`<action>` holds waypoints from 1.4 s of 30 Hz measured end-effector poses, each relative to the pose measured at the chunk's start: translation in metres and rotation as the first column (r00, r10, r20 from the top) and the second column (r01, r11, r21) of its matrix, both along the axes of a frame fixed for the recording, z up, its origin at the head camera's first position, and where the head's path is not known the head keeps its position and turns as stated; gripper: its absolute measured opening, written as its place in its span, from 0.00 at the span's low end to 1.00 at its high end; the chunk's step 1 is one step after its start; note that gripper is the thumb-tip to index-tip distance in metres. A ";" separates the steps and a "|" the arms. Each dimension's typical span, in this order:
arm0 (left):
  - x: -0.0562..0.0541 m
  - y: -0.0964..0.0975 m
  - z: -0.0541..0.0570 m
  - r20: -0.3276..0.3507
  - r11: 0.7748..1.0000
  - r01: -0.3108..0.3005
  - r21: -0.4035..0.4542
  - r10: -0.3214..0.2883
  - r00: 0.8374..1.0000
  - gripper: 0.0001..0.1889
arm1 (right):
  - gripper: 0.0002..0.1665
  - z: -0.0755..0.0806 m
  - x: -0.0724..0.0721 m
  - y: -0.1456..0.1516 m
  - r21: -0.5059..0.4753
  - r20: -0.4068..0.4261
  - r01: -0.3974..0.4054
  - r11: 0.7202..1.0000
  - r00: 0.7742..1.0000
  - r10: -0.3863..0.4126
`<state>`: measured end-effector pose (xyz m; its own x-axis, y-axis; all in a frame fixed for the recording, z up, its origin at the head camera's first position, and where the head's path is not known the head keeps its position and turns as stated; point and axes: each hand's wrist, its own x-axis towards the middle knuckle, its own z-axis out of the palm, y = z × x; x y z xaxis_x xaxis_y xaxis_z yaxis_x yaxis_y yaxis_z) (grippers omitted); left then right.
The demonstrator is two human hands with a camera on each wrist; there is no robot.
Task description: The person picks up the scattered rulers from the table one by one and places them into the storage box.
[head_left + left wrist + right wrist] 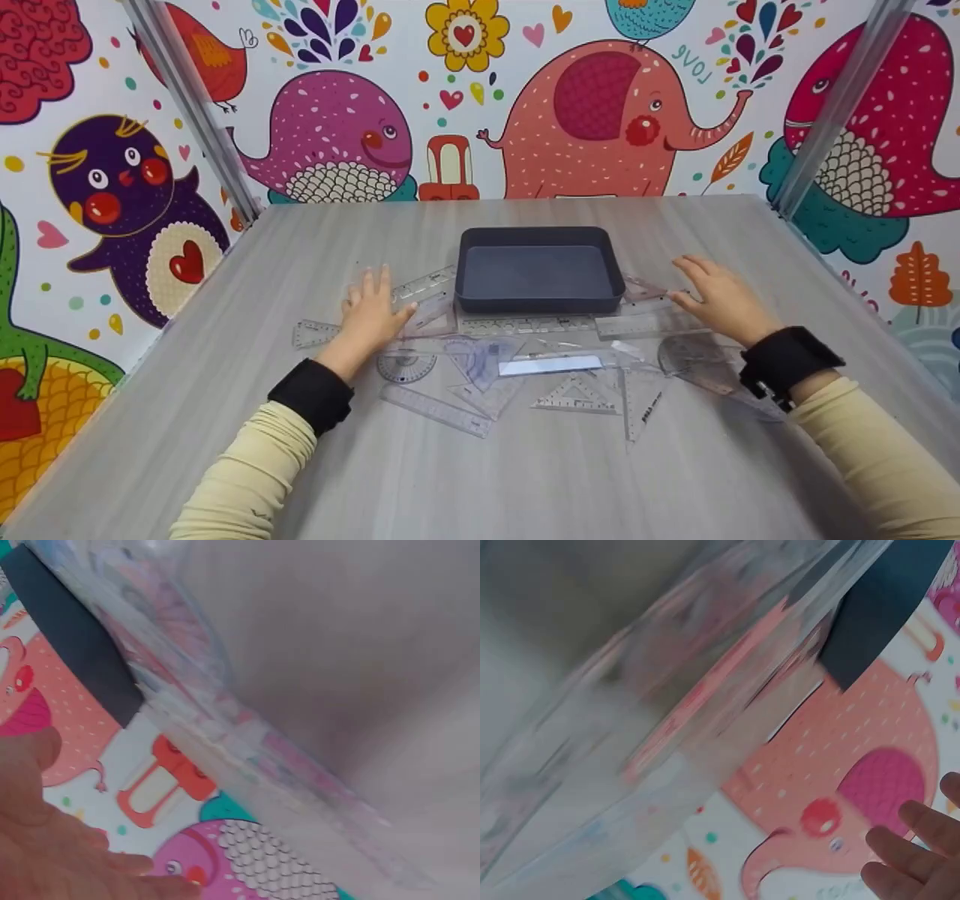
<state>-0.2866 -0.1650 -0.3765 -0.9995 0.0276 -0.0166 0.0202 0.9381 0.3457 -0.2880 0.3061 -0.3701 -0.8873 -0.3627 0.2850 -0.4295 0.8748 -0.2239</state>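
My left hand (pixel 366 321) is spread, fingers straight, over the left end of a scatter of clear drawing tools. Near its fingertips lies a clear ruler (pixel 424 285), and a round-edged protractor (pixel 407 366) is just below the thumb side. On the right, my right hand (pixel 726 301) has its fingers extended beside another clear ruler (pixel 649 322). Neither hand grips anything. Between them stands a dark grey tray (pixel 540 306) with a bare floor. Both wrist views are blurred; the left hand (pixel 67 847) and right hand (pixel 922 855) show at their lower corners.
In front of the tray, several tools overlap: a bluish protractor (pixel 480 364), a glossy ruler (pixel 551 365), a triangle set square (pixel 577 397), a narrower set square (pixel 637 409) and a slanted ruler (pixel 435 410). Cartoon-printed walls (pixel 450 112) border the grey table (pixel 525 487).
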 end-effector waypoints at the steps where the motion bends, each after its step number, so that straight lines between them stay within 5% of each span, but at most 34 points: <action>1: 0.003 0.005 0.001 -0.013 1.000 0.013 0.007 -0.013 1.000 0.43 | 0.31 -0.001 0.001 -0.006 -0.004 -0.023 -0.027 1.000 0.999 0.027; 7: 0.027 0.038 0.001 -0.047 0.991 0.135 0.009 -0.134 0.990 0.36 | 0.21 -0.009 0.007 -0.052 0.010 -0.106 -0.211 0.977 0.972 0.211; 12: 0.042 0.065 -0.002 -0.005 0.964 0.266 -0.025 -0.266 0.964 0.29 | 0.19 -0.016 0.015 -0.090 0.102 0.022 -0.387 0.916 0.922 0.387; 15: 0.043 0.079 -0.005 0.045 0.938 0.343 -0.056 -0.341 0.939 0.29 | 0.21 -0.022 0.016 -0.106 0.172 0.108 -0.464 0.869 0.886 0.451; 18: 0.039 0.089 -0.007 0.107 0.914 0.397 -0.085 -0.388 0.916 0.30 | 0.22 -0.026 0.015 -0.115 0.236 0.167 -0.487 0.841 0.873 0.459; 25: 0.024 0.101 -0.015 0.152 0.871 0.457 -0.179 -0.435 0.888 0.27 | 0.25 -0.026 0.008 -0.129 0.227 0.339 -0.404 0.886 0.886 0.316; 34: 0.021 0.115 -0.020 0.104 0.861 0.440 -0.255 -0.428 0.898 0.31 | 0.19 -0.032 0.001 -0.132 0.160 0.384 -0.323 0.933 0.891 0.243; 42: 0.032 0.114 -0.021 0.135 0.865 0.423 -0.270 -0.401 0.906 0.37 | 0.17 -0.031 0.000 -0.138 0.166 0.365 -0.285 0.944 0.907 0.210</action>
<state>-0.2545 -0.0505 -0.3972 -0.8937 0.4199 -0.1579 0.4124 0.9076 0.0792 -0.2883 0.1678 -0.4015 -0.7899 -0.6008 -0.1225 -0.5695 0.7929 -0.2166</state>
